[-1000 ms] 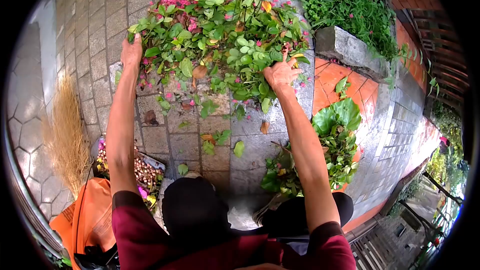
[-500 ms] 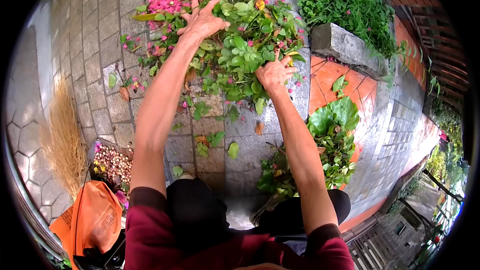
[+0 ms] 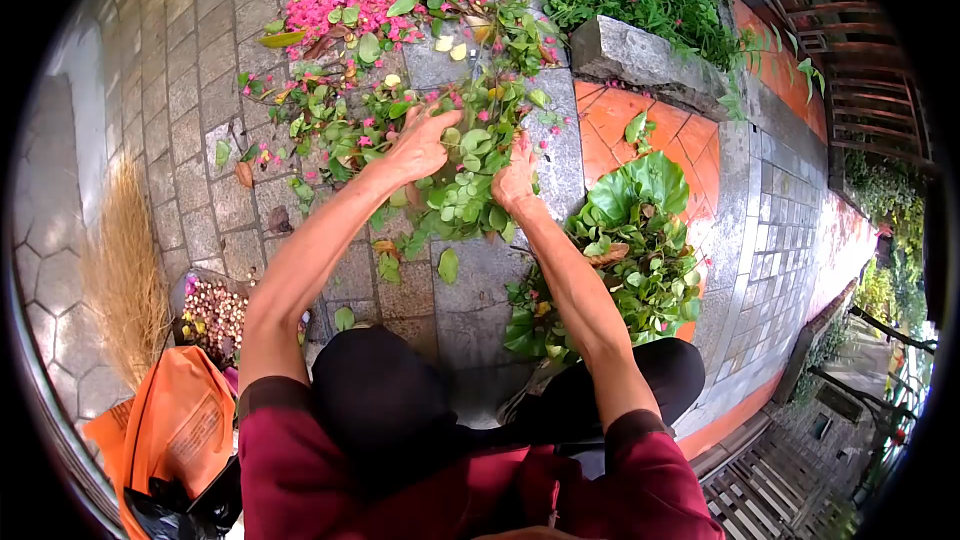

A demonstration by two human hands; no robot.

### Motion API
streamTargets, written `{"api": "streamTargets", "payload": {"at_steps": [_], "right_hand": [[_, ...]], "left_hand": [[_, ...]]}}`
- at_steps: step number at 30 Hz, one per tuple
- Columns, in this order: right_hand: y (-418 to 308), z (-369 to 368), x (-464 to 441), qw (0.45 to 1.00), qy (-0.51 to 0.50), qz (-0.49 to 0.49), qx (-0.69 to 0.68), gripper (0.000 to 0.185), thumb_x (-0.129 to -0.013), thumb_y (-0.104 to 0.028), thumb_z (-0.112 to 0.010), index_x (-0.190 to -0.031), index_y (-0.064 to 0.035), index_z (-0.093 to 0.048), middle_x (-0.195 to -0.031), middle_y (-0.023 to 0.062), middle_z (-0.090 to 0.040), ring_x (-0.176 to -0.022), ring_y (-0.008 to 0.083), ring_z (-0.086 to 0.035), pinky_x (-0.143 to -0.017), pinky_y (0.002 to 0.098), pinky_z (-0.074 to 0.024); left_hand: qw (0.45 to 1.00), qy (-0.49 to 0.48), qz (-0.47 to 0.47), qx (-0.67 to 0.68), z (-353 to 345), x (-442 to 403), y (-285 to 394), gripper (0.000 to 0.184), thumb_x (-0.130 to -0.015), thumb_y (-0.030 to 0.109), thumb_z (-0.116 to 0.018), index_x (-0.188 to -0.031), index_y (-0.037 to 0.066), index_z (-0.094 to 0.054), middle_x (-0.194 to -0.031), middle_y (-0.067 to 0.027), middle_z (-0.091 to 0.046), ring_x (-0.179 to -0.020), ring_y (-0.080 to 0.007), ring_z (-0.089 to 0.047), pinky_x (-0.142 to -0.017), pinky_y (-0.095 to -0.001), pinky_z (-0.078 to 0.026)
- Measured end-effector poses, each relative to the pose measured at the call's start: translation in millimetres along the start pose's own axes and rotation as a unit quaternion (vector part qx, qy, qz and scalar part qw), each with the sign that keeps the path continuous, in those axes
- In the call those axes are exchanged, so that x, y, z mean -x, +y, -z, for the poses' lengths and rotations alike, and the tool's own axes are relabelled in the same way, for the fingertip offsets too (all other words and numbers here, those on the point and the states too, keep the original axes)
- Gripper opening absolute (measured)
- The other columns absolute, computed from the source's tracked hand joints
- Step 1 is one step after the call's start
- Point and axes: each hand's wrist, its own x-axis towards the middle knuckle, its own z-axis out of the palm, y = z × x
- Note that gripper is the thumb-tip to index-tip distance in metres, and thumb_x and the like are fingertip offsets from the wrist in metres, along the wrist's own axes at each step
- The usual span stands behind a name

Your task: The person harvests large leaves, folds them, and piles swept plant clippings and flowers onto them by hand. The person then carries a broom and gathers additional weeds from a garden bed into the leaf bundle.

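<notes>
Leaves held between both hands — pink petals beyond.

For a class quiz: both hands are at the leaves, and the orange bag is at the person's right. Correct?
Wrong side: the head view shows the orange bag at the person's left. The left hand and right hand are at the leaves.

Maroon short-sleeved shirt, dark cuffs, black trousers

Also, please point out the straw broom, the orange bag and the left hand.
Straw broom [image 3: 125, 270]: head view, middle of its bristles.
Orange bag [image 3: 190, 415]: head view, its side.
Left hand [image 3: 420, 146]: head view, back of the hand.
</notes>
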Motion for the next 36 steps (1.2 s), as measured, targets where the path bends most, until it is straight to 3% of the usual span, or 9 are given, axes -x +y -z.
{"api": "streamTargets", "payload": {"at_steps": [3,6,9,12,18,21,25,29,36], "right_hand": [[21,2,8,0.998,0.006,-0.001,-0.065,0.076,-0.071,-0.026,-0.070,-0.139,-0.0055,-0.044,-0.149,0.0210,-0.027,-0.139,0.0452,-0.014,-0.112,0.0577,-0.0126],[-8,128,-1,0.940,-0.326,0.060,0.080,0.092,-0.057,-0.042,-0.086,-0.132,-0.0014,-0.052,-0.146,0.0207,-0.033,-0.134,0.0396,-0.030,-0.106,0.0533,-0.0311],[-43,203,10,0.963,-0.261,0.054,0.050,0.078,-0.066,-0.027,-0.084,-0.134,-0.0050,-0.050,-0.099,0.0173,-0.067,-0.093,0.0302,-0.064,-0.081,0.0384,-0.0521],[-58,180,1,0.959,-0.105,-0.059,-0.258,0.063,-0.074,-0.023,-0.079,-0.128,-0.0027,-0.055,-0.089,0.0111,-0.070,-0.078,0.0205,-0.065,-0.065,0.0325,-0.0512],[-84,135,1,0.856,-0.157,0.023,-0.491,0.037,-0.079,-0.015,-0.071,-0.114,-0.0024,-0.065,-0.091,0.0049,-0.068,-0.078,0.0140,-0.061,-0.063,0.0272,-0.0474],[-98,142,13,0.829,-0.210,0.071,-0.514,0.025,-0.077,-0.004,-0.066,-0.102,0.0002,-0.067,-0.086,0.0014,-0.065,-0.069,0.0120,-0.055,-0.059,0.0274,-0.0447],[-105,158,30,0.941,-0.174,0.141,-0.255,0.021,-0.089,-0.019,-0.062,-0.092,0.0003,-0.069,-0.083,0.0046,-0.066,-0.075,0.0103,-0.057,-0.066,0.0284,-0.0451],[-123,230,36,0.935,-0.130,0.147,-0.294,0.040,-0.095,-0.032,-0.059,-0.078,0.0038,-0.067,-0.071,0.0055,-0.064,-0.061,0.0100,-0.056,-0.055,0.0266,-0.0442],[-152,322,-25,0.939,-0.190,0.173,-0.228,0.036,-0.093,-0.029,-0.061,-0.086,0.0053,-0.066,-0.071,0.0079,-0.066,-0.059,0.0130,-0.062,-0.059,0.0264,-0.0547]], "left_hand": [[0.987,0.094,-0.086,-0.096,-9,28,1,0.066,-0.070,-0.002,-0.051,-0.134,0.013,-0.050,-0.144,-0.0244,-0.032,-0.133,-0.0423,-0.027,-0.108,-0.0519,-0.030],[0.986,0.093,-0.079,-0.113,-9,35,-7,0.068,-0.070,-0.003,-0.053,-0.135,0.013,-0.049,-0.143,-0.0247,-0.032,-0.131,-0.0427,-0.028,-0.105,-0.0507,-0.034],[0.991,0.096,-0.065,0.063,-31,32,-33,0.070,-0.068,-0.007,-0.053,-0.136,0.011,-0.048,-0.143,-0.0239,-0.032,-0.132,-0.0434,-0.028,-0.104,-0.0509,-0.035],[0.985,0.123,-0.119,0.017,-30,39,-24,0.072,-0.069,-0.007,-0.057,-0.137,0.013,-0.046,-0.146,-0.0211,-0.030,-0.135,-0.0432,-0.024,-0.101,-0.0540,-0.035],[0.965,0.100,-0.099,-0.223,-11,62,7,0.072,-0.073,-0.007,-0.056,-0.137,0.026,-0.047,-0.151,-0.0135,-0.025,-0.141,-0.0373,-0.018,-0.090,-0.0737,-0.029],[0.969,0.070,-0.064,-0.228,-10,65,15,0.071,-0.075,-0.006,-0.056,-0.137,0.027,-0.047,-0.151,-0.0116,-0.024,-0.142,-0.0352,-0.016,-0.094,-0.0743,-0.026],[0.980,0.046,-0.061,-0.182,-3,64,8,0.070,-0.077,-0.005,-0.056,-0.138,0.028,-0.045,-0.152,-0.0103,-0.024,-0.143,-0.0331,-0.014,-0.099,-0.0757,-0.021],[0.989,0.023,-0.073,-0.127,13,77,3,0.072,-0.078,0.003,-0.065,-0.141,0.029,-0.041,-0.153,-0.0080,-0.024,-0.144,-0.0304,-0.013,-0.100,-0.0761,-0.018],[0.984,0.041,-0.079,-0.156,6,79,-4,0.077,-0.076,-0.005,-0.062,-0.142,0.030,-0.040,-0.153,-0.0080,-0.024,-0.144,-0.0291,-0.015,-0.099,-0.0788,-0.016]]}}
